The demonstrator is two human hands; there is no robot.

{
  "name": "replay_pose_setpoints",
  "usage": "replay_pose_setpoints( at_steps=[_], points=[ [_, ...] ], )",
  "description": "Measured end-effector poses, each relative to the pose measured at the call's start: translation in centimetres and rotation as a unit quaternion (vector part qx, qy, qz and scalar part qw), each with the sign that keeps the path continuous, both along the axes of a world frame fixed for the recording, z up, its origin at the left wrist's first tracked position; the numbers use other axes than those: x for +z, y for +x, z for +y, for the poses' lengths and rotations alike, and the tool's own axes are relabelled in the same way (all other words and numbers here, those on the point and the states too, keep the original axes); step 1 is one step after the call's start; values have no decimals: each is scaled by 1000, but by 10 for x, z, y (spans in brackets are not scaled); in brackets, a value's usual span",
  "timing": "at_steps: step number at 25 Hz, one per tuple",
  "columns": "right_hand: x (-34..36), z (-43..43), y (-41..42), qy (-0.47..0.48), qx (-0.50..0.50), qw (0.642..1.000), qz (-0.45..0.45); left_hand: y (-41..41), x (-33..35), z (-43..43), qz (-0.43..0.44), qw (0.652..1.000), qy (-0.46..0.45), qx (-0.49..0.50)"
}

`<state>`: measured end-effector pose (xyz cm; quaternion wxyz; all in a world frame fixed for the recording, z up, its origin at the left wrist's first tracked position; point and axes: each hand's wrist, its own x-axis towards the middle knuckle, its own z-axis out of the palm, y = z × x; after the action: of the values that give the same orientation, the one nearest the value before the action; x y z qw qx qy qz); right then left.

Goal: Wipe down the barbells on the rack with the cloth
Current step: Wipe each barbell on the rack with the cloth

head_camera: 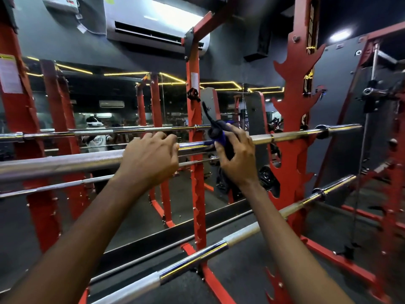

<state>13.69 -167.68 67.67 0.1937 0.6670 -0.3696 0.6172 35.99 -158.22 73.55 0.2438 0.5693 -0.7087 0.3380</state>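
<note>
Head view: gripping knurled chrome barbell (pixel 65 163) with left hand (pixel 151 159), pinching dark-blue cloth (pixel 219 132) against it with right hand (pixel 236 159); red rack (pixel 291 119) carrying white label (pixel 9 76), too blurred to read.

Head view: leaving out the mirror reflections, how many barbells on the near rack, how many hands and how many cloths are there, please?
Barbells: 2, the upper barbell and the lower barbell
Hands: 2, the left hand and the right hand
Cloths: 1, the cloth held by the right hand
Total: 5
</note>
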Motion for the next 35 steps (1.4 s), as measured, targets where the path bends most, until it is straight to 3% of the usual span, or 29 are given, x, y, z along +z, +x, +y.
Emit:
replay_pose_setpoints(
  at_steps=[6,13,19,25,30,35],
  points=[
    [4,-16,-31,27,-31,990,-137,-23,-5,-16,-62,998,6,20],
    [3,-23,-39,-40,30,998,23,-52,-3,-33,-75,997,-1,30],
    [9,-49,-79,-2,-5,995,-95,-80,-1,-56,-60,998,-4,12],
    [-4,-53,-81,-67,73,995,18,-90,-3,-61,-50,997,-24,48],
    [0,-70,-97,-30,25,989,-143,-104,2,-65,-80,996,23,-22],
    [-15,-64,-78,-48,30,998,-40,-112,-3,-64,-109,993,-28,21]
  ],
)
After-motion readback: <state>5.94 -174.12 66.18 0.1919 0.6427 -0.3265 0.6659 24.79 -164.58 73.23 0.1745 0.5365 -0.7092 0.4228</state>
